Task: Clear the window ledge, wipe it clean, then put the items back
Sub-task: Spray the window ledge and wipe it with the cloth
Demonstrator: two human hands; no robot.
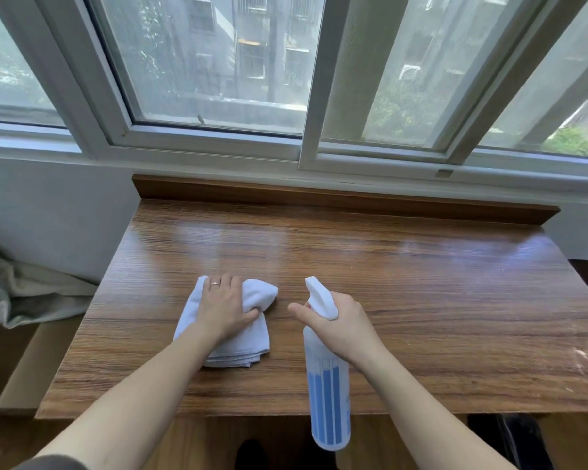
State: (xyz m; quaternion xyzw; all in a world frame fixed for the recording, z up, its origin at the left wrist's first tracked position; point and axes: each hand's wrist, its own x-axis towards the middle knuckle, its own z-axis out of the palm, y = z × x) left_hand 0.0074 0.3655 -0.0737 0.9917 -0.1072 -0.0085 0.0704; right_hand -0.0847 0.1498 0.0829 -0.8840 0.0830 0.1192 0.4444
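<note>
A folded white cloth (pixel 252 337) lies on the wooden ledge (pixel 404 283), left of centre. My left hand (pixel 226 305) lies on top of the cloth, its thumb tucked against the cloth's right side and a ring on one finger. My right hand (pixel 340 325) grips the neck of a spray bottle (pixel 328 395) with a white trigger head and blue liquid inside. The bottle is held above the ledge's front edge, its nozzle pointing away toward the window.
The ledge has a raised wooden back strip (pixel 319 195) under the sliding window frame (pixel 306 154). A grey fabric heap (pixel 24 293) lies at the left beside the ledge, with a cardboard box (pixel 24 368) below it. Dark objects sit at the right edge.
</note>
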